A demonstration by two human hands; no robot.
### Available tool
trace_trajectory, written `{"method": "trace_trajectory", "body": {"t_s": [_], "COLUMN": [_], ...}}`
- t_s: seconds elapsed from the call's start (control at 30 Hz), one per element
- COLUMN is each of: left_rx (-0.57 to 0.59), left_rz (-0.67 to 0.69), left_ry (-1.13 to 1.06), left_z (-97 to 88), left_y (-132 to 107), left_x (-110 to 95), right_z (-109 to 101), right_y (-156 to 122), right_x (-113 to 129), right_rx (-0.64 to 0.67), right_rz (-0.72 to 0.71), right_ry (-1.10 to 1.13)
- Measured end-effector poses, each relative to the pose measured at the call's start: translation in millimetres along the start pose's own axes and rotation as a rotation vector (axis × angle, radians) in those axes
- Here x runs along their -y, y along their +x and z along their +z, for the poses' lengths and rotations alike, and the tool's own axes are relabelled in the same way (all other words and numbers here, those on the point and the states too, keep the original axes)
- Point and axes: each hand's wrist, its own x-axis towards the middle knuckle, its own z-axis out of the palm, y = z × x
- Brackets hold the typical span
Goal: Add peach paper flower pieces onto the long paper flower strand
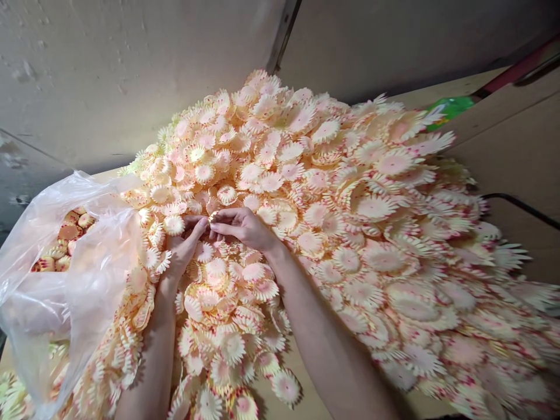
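Observation:
My left hand [186, 245] and my right hand [245, 228] meet fingertip to fingertip over a large heap of artificial flower pieces [308, 242]. These are round, cream and pale pink, with fringed edges and reddish petal tips. Both hands are closed in a pinch, and a small cream bit of a flower piece [210, 220] shows between the fingertips. Most of that piece is hidden by my fingers. Loose flower pieces lie under and around both wrists, one of them [286, 387] near the front edge of the heap.
At the left stands a clear plastic bag [100, 256] with rolled or stacked flower pieces [70, 233] inside. A grey wall [131, 70] rises behind the heap. To the right are a green packet [452, 109], brown cardboard [516, 151] and a black cable [525, 207].

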Motion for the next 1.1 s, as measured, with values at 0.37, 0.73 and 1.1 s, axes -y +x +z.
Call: {"method": "trace_trajectory", "body": {"t_s": [0.37,0.73,1.1], "left_rx": [-0.005,-0.010,-0.022], "left_rz": [-0.008,-0.005,-0.003], "left_ry": [0.003,0.005,0.003], "left_z": [-0.5,-0.9,-1.1], "left_y": [0.5,0.4,0.7], "left_x": [1.8,2.4,7.3], "right_z": [-0.3,-0.2,-1.5], "right_y": [0.7,0.0,0.8], "right_x": [-1.5,-2.0,-3.0], "right_rx": [0.003,0.004,0.011], "right_rz": [-0.019,-0.003,-0.023], "right_ry": [0.003,0.021,0.002]}}
